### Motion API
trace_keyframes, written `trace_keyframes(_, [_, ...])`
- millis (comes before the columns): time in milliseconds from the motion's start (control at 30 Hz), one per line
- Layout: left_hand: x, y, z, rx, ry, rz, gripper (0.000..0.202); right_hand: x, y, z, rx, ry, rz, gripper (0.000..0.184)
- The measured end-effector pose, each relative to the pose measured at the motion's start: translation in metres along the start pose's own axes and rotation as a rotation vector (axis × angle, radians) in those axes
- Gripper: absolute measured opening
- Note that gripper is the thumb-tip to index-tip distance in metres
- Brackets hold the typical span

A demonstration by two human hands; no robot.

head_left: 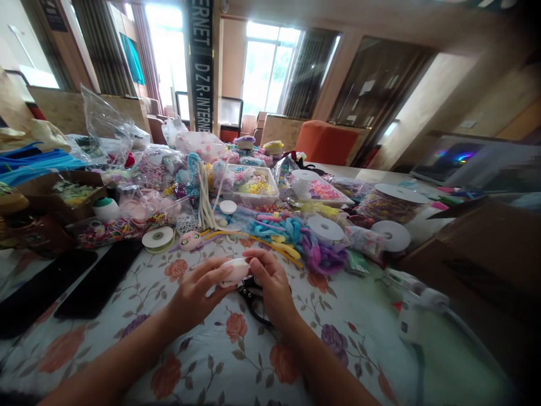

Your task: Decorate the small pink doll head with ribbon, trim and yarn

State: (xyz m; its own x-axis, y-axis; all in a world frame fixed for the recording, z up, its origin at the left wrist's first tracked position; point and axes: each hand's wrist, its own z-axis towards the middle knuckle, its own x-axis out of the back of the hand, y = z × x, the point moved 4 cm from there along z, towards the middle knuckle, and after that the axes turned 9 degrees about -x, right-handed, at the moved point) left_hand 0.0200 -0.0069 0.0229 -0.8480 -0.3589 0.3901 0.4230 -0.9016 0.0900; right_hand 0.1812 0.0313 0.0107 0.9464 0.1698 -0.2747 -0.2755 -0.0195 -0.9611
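My left hand (203,285) is closed around a small white rounded piece (235,272), thumb below it and fingers on top. My right hand (273,285) pinches at the right end of the same piece; what lies between its fingertips is partly hidden. Below and between the hands, scissors with black handles (256,307) lie on the flowered tablecloth (190,349), partly covered by my right hand. A pale pink doll face (190,241) rests just beyond my left hand. Blue, yellow and purple fuzzy stems (291,237) lie beyond my right hand.
Two black phone-like slabs (99,282) lie at left, near a ribbon spool (158,239). Bags and trays of beads (253,186) crowd the back. A white glue gun (412,304) with a cord and a cardboard box (473,265) stand at right.
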Motion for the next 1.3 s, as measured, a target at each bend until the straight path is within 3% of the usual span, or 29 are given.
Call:
trace_keyframes(133, [-0.003,0.001,-0.004,0.041,-0.03,-0.067,0.054,0.002,0.01,0.002,-0.173,0.011,0.03,0.027])
trace_keyframes(233, [-0.002,-0.007,-0.01,0.214,0.068,-0.091,0.052,0.014,0.021,0.01,-0.257,0.131,0.095,0.026])
trace_keyframes(300, [-0.002,-0.02,-0.015,0.463,0.138,-0.177,0.047,0.021,0.023,0.013,-0.185,0.206,0.054,0.028])
trace_keyframes(400, [-0.005,-0.037,-0.019,0.816,0.232,-0.413,0.045,0.02,0.016,0.013,0.073,0.212,-0.127,0.049])
trace_keyframes(500, [-0.006,-0.044,-0.016,0.962,0.306,-0.602,0.055,0.009,0.013,0.007,0.218,0.101,-0.359,0.046])
trace_keyframes(667, [-0.009,-0.04,-0.014,1.052,0.301,-0.727,0.061,-0.002,0.011,0.0,0.372,-0.002,-0.717,0.054])
trace_keyframes(800, [-0.018,-0.031,-0.016,1.074,0.169,-0.841,0.061,-0.004,0.013,-0.001,0.438,-0.004,-0.87,0.058])
trace_keyframes(967, [-0.025,-0.021,-0.014,1.073,0.054,-0.974,0.049,-0.006,0.011,-0.004,0.481,-0.006,-0.841,0.048])
trace_keyframes(1100, [-0.026,-0.02,-0.013,1.093,0.079,-1.116,0.055,-0.007,0.003,-0.009,0.417,-0.021,-0.795,0.046])
trace_keyframes(1300, [-0.029,-0.019,-0.016,1.113,0.109,-1.321,0.057,-0.001,0.001,-0.013,0.343,0.06,-0.723,0.049])
